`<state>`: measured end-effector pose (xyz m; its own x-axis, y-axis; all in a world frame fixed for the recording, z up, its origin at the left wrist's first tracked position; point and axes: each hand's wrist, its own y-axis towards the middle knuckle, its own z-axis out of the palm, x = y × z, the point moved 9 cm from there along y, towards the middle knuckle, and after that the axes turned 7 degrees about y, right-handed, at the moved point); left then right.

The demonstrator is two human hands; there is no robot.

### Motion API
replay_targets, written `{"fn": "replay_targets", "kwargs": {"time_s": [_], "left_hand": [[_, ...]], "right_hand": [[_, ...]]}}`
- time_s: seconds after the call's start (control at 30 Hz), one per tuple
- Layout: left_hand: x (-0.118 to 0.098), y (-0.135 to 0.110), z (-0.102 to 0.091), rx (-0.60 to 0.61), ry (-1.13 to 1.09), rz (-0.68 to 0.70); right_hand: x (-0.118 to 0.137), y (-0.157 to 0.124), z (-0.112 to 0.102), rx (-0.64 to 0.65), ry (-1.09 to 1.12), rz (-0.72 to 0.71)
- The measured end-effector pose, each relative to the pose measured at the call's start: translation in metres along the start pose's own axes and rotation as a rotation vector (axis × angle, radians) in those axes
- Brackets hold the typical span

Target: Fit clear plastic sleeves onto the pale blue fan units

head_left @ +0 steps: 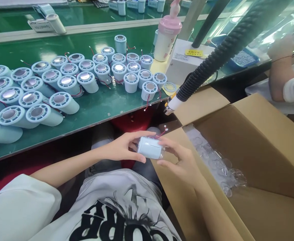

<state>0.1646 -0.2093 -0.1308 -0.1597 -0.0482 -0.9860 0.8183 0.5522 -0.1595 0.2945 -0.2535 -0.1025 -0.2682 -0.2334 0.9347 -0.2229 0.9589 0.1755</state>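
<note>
Both my hands hold one pale blue cylinder [150,147] with thin red wires at its far end, just below the edge of the green table [96,108]. My left hand [123,147] wraps its fingers around the cylinder's left end. My right hand [179,160] grips the right end, where a clear plastic piece seems to sit. Many like cylinders [61,82] with silver discs on top stand and lie in rows on the table.
An open cardboard box [260,147] at my right holds a bag of clear plastic pieces [217,160]. A black corrugated hose [219,53] hangs over its flap. A pink-lidded bottle [166,36] stands behind. Another person's arm [280,67] is at far right.
</note>
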Motion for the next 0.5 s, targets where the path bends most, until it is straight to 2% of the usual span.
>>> {"fn": "replay_targets", "kwargs": {"time_s": [0.1,0.27,0.4,0.5], "left_hand": [[-0.008,0.0,0.001,0.017,0.017,0.086],[-0.012,-0.003,0.0,0.021,0.075,0.143],[-0.01,-0.004,0.0,0.025,0.053,0.132],[-0.001,0.005,-0.004,-0.015,-0.097,0.09]], "right_hand": [[-0.005,0.0,0.001,0.009,0.141,0.057],[-0.012,-0.001,0.003,0.011,0.304,0.175],[-0.021,-0.003,0.008,0.02,0.406,0.27],[-0.031,-0.001,0.008,-0.03,0.498,0.268]]}}
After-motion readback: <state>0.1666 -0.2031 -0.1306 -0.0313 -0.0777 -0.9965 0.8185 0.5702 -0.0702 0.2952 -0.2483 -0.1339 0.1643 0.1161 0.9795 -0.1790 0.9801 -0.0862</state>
